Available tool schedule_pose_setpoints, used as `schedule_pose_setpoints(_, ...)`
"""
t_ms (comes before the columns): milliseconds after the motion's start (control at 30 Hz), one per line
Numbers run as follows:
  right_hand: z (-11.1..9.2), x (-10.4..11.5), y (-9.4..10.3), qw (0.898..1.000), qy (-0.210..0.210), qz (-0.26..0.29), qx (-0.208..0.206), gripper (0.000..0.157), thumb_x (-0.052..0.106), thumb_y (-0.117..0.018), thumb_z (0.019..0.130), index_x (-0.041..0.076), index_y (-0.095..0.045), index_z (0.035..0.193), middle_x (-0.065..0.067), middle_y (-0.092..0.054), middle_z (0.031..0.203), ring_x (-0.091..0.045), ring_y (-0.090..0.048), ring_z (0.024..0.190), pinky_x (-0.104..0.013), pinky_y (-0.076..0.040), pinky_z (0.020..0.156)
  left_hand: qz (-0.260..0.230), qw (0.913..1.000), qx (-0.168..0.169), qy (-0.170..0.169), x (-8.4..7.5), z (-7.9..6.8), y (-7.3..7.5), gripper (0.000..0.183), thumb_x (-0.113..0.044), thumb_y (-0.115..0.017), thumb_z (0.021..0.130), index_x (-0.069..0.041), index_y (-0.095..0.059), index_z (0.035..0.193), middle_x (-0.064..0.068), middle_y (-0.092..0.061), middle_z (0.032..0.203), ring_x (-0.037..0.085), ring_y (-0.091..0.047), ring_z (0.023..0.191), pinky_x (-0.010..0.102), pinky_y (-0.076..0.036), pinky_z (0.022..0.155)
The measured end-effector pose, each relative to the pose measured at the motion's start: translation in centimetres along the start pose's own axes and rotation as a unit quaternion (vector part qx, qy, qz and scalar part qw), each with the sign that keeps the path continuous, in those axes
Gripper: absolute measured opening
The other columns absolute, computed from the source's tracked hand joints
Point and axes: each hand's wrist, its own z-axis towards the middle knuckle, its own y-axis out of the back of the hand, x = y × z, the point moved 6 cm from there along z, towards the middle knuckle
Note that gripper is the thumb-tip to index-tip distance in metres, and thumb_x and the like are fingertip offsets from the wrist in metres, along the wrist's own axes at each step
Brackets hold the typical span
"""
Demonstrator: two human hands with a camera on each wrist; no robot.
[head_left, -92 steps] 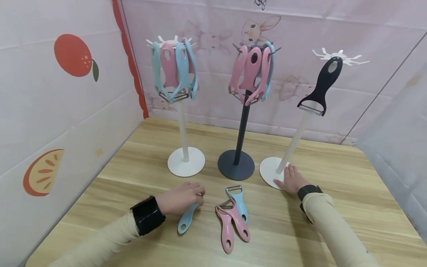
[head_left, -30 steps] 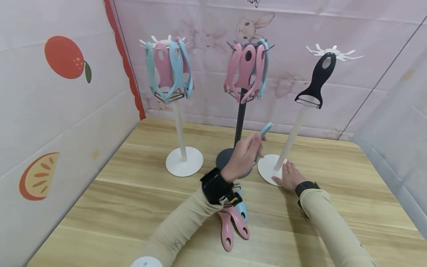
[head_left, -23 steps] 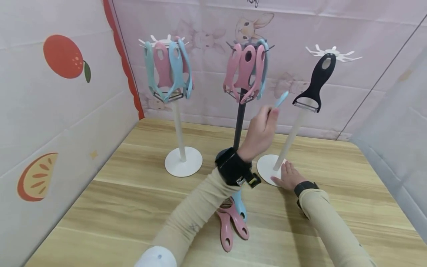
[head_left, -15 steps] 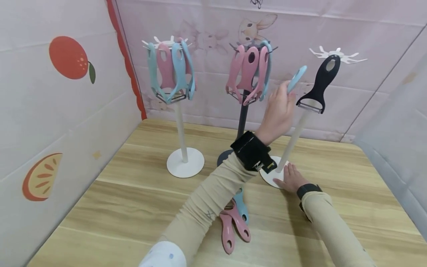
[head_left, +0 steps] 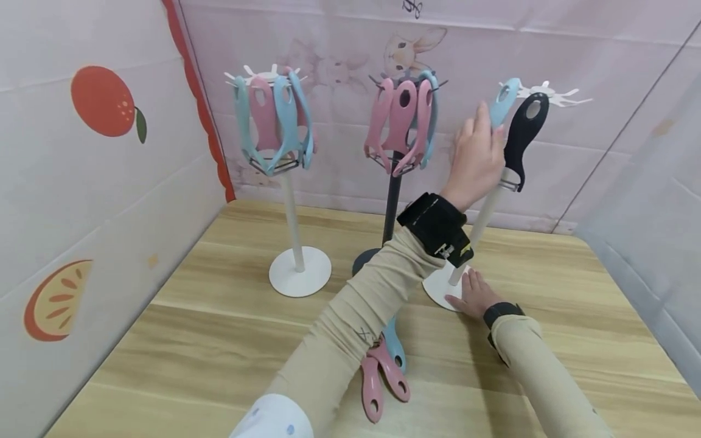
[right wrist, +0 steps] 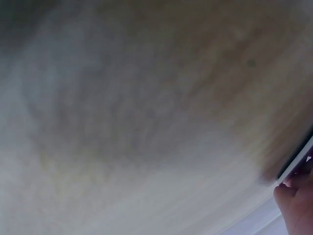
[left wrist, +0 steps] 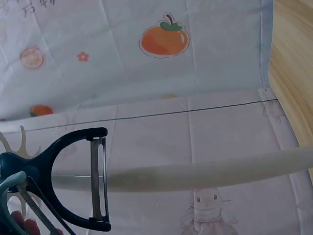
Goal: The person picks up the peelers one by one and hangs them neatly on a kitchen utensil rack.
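Note:
My left hand (head_left: 475, 161) pinches a light blue peeler (head_left: 504, 103) by its handle. The hole end points up, right at the hooks (head_left: 553, 94) of the right white stand, and the fingers hide the lower part. Beside it a black peeler (head_left: 526, 131) hangs on the same stand. In the left wrist view the black peeler (left wrist: 46, 161) spreads its blade in front of the pole, with the blue one (left wrist: 10, 182) at the lower left corner. My right hand (head_left: 475, 296) rests with straight fingers on the stand's round base (head_left: 435, 291).
A white stand (head_left: 298, 274) on the left and a dark stand (head_left: 392, 201) in the middle carry several pink and blue peelers. Two pink peelers (head_left: 372, 389) and a blue peeler (head_left: 395, 347) lie on the table, partly under my left sleeve (head_left: 339, 322). Printed cloth walls surround the table.
My left hand has picked the blue peeler up from the table and carried it right and up to the right stand's hooks. The right hand has stayed on the base.

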Motion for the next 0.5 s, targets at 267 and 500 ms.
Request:
schedule_pose_setpoints(267, 0.1, 0.0, -0.1, 1.0, 0.005, 0.0, 0.001, 0.108, 0.071, -0.019, 0.085, -0.029, -0.025, 0.123, -0.049, -0.018, 0.13, -0.056, -0.017, 0.124, -0.056, -0.018, 0.103, -0.063, 0.9974, 0.032, -0.006, 0.7, -0.7, -1.4, 0.056, -0.023, -0.042, 0.097, -0.001, -0.019, 0.144, 0.012, -0.048, 0.124, 0.011, -0.046, 0.104, 0.015, -0.034, 0.085)
schedule_pose_setpoints(500, 0.1, 0.1, -0.2, 1.0, 0.021, -0.014, -0.007, 0.124, 0.079, 0.002, 0.074, -0.032, -0.026, 0.12, -0.051, -0.02, 0.127, -0.058, -0.018, 0.123, -0.056, -0.018, 0.102, -0.139, 0.9901, 0.021, 0.001, 2.8, -2.7, -1.6, 0.057, -0.024, -0.046, 0.095, -0.005, -0.024, 0.144, 0.01, -0.033, 0.14, 0.011, -0.034, 0.124, 0.021, -0.028, 0.099)
